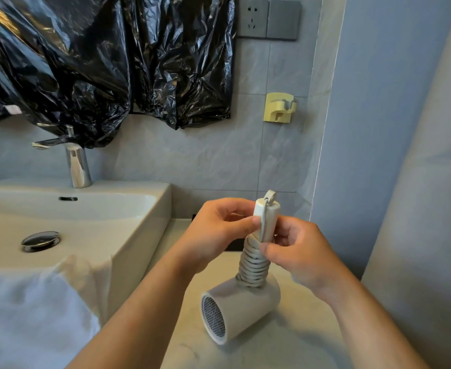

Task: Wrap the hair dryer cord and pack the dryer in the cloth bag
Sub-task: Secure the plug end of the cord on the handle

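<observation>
The hair dryer is pinched at its handle by the left hand, the wrapped cord by the right hand.

The tabletop is a narrow strip. The side wall of the sink rises along its left edge, with a white cloth draped over the basin's near corner. A plain wall stands close along the right edge, and tiles close off the far edge. The hair dryer sits mid-strip with its handle upright. The left hand and right hand hold the handle, blocking the space above. Bare tabletop lies open between the dryer and the near edge, and along the dryer's right.
</observation>
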`<state>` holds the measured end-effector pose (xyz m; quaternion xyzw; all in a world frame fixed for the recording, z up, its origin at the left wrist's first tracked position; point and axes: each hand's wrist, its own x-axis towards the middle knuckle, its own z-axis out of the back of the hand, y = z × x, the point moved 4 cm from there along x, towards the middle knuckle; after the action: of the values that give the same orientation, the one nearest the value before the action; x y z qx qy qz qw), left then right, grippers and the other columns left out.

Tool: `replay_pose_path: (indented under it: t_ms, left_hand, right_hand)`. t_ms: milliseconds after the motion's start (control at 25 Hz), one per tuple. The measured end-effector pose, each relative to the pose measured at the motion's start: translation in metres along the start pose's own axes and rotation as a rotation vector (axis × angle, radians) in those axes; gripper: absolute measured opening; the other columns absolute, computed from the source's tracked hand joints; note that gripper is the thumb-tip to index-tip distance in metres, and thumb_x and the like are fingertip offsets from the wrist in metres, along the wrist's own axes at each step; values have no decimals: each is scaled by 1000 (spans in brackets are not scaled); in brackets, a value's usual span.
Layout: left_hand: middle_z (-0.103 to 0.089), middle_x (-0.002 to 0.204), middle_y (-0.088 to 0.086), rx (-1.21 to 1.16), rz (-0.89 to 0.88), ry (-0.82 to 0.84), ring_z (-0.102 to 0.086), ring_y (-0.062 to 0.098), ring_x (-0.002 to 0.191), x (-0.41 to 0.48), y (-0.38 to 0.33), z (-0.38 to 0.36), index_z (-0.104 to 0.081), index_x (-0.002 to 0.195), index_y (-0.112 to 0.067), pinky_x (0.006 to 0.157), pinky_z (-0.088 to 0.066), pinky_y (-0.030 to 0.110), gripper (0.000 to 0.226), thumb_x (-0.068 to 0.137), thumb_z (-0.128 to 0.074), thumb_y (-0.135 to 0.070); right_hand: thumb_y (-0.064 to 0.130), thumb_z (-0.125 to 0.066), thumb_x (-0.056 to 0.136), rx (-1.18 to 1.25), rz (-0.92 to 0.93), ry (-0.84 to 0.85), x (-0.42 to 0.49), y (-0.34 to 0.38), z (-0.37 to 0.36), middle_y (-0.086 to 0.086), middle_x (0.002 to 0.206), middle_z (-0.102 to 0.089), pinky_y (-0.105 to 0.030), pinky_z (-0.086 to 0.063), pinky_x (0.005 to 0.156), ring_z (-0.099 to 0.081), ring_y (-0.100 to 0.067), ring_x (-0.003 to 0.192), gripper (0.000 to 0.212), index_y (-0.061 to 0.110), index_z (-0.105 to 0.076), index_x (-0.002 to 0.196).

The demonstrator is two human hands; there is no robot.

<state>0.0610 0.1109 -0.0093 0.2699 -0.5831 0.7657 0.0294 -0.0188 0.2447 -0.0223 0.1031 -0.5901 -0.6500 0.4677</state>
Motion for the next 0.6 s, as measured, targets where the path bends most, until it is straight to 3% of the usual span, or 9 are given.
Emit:
replay_pose_path:
  t_ms: [200,280,400,480,600]
  left_hand:
    - [-73,107,22,-10,-18,71,-71,30,100,-6,2,2,-69,112,-2,89,-57,41,33,81,-70,-13]
    - [-75,100,18,15,-48,-38,-72,27,93,-11,11,-2,-71,104,-8,85,-57,43,32,75,-77,-20]
    - [-75,89,5,70,-78,-163,-72,22,85,-18,25,-7,-68,95,-15,80,-58,44,36,68,-78,-37]
    - [-74,86,0,68,-87,-194,-72,18,83,-19,29,-6,-65,94,-16,76,-57,40,33,70,-75,-36]
    - [-72,87,-2,77,-123,-185,-71,17,83,-21,29,-10,-63,92,-19,73,-55,36,28,72,-73,-36]
  right_hand:
    - [21,-68,67,-114,38,32,-1,1,-4,3,88,-76,-25,-54,71,-68,-7,78,32,30,-73,97]
    - [12,-68,71,-87,50,44,-2,5,-3,0,83,-76,-21,-50,66,-65,-4,71,29,27,-74,94]
    - [7,-70,78,-65,17,85,-4,6,-3,12,74,-74,-14,-45,54,-61,2,57,24,27,-75,91]
    - [17,-73,77,-115,-62,103,-2,-2,2,12,79,-75,-23,-46,53,-59,-3,55,22,32,-74,94]
    - [11,-75,71,-68,-207,203,-7,-12,16,1,90,-76,-34,-50,58,-58,-18,58,31,29,-74,96]
